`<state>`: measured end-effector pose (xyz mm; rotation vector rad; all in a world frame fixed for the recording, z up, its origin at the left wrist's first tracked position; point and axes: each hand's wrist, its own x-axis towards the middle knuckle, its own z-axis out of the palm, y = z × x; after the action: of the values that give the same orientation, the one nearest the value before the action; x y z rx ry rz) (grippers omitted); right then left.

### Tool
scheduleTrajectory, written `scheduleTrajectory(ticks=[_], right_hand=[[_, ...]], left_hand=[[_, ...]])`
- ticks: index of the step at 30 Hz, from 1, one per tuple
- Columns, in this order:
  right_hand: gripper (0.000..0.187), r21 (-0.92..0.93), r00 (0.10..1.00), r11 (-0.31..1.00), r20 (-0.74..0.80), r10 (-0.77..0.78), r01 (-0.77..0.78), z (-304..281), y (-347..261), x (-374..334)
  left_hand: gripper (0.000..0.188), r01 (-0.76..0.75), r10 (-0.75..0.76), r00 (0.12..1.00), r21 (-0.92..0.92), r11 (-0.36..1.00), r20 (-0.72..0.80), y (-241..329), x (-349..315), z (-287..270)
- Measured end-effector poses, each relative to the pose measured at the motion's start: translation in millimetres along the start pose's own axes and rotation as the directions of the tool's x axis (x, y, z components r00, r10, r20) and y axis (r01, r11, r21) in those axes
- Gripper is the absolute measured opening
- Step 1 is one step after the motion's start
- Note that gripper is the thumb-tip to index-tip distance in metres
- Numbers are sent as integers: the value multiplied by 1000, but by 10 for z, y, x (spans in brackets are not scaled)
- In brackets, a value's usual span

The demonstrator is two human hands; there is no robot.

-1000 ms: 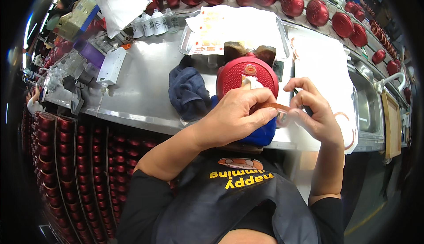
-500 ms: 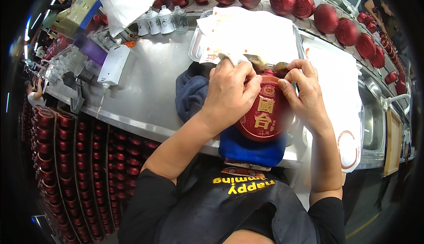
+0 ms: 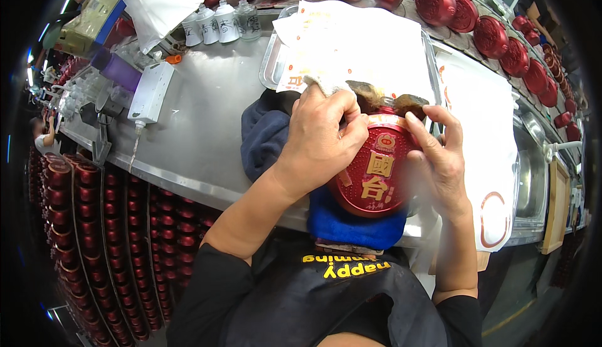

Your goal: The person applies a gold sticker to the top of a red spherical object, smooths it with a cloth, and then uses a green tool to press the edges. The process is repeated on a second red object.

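At the near edge of the metal counter [image 3: 207, 115], a round red bottle [image 3: 373, 174] lies face up on a blue cloth pad [image 3: 357, 226], its neck pointing away between two dark brown-edged rests [image 3: 411, 104]. A curved gold-and-red strip [image 3: 384, 120] lies across the bottle's shoulder, above the raised gold characters. Left hand [image 3: 321, 133]: grip clamped on a white cloth [image 3: 329, 85] with the upper fingers, thumb tip beside the strip's left end; contact there unclear. Right hand [image 3: 446, 159]: thumb at the strip's right end; cannot tell whether that grip closes on the strip or merely rests against the bottle's rim. Navy cloth [image 3: 266, 137] just left of the bottle. Judgement on handling: check both strip ends for equal height before pressing; follow the shoulder's curve; work from the middle outward with light, even thumb pressure, so no wrinkle gets trapped. Keep the cloth bunched clear of the strip, since a loose fold could snag an end. Brace the bottle against the rests, as its rounded body may rock on the soft pad.
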<state>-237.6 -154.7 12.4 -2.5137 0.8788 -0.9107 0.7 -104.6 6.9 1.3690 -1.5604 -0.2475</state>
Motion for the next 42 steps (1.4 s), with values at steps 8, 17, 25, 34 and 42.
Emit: scheduleTrajectory(ticks=[8,17,25,34,42], right_hand=[[37,-1,998,998,-5,-67,67,-14,-30,-103],[35,-82,999,995,-16,-50,49,-28,-11,-58],[38,-89,994,992,-62,-90,85,-1,-90,-39],[41,-149,991,980,-7,-131,129,21,-86,57],[39,-141,992,982,-2,-128,127,35,-79,73]], left_hand=[[16,-7,7,1000,-12,1000,11,-1,15,-33],[17,-11,11,1000,10,1000,20,18,23,-59],[16,1,-2,1000,26,1000,31,18,9,-47],[16,43,-43,999,-4,999,24,16,-9,-17],[15,44,-44,999,9,999,17,17,-28,-13]])
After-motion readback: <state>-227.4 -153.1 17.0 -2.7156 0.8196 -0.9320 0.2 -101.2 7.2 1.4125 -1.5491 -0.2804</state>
